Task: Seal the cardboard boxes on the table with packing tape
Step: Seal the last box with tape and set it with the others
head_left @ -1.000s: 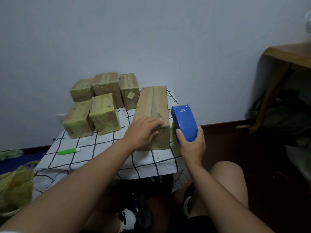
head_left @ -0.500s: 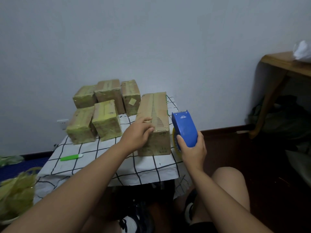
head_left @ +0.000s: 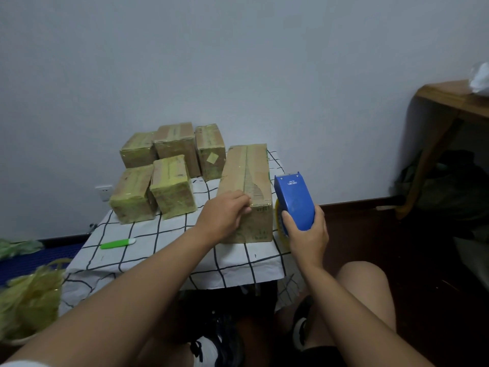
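Observation:
A long cardboard box (head_left: 247,168) lies on the checked tablecloth (head_left: 158,250), its top seam running away from me. My left hand (head_left: 225,217) sits at the box's near left top edge, fingers curled over the edge onto the top. To the right of the box, my right hand (head_left: 307,239) grips a blue tape dispenser (head_left: 293,200) upright, with its yellowish tape roll (head_left: 279,221) close to the box's right side. Several smaller boxes wrapped in yellowish tape (head_left: 172,186) are grouped at the table's back left.
A green cutter (head_left: 117,243) lies on the cloth at the left. A heap of yellow-green plastic (head_left: 29,298) is on the floor at lower left. A wooden table (head_left: 449,96) stands at the right with dark bags beneath. My knees are under the table's front edge.
My left hand has slid from flat on the box's top back to its near edge, and its fingers have curled. The right hand with the dispenser has stayed beside the box.

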Motion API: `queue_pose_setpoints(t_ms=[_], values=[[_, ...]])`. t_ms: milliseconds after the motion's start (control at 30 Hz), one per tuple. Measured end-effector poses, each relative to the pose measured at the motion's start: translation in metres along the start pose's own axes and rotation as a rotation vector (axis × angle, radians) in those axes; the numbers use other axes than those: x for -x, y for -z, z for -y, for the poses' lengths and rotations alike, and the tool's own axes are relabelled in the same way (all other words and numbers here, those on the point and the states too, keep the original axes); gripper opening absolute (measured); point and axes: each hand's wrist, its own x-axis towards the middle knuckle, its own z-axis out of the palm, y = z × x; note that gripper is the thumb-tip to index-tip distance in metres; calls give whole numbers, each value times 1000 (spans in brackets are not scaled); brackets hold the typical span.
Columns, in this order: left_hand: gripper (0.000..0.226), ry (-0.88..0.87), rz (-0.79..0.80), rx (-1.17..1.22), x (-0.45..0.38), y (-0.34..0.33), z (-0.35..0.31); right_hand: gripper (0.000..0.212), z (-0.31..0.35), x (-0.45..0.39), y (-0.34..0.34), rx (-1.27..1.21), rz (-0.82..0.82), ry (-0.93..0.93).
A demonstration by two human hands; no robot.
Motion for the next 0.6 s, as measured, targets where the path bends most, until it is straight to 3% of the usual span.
queue_pose_setpoints(t_ms=[133,367,600], values=[[10,-13,-41,1,3,-4,-3,65,-1,0,0,1,13,-3],[9,-28,29,25,2,-4,2,63,0,0,0,6,14,0],[19,-49,22,-54,6,-5,3,62,0,0,0,13,11,-3]])
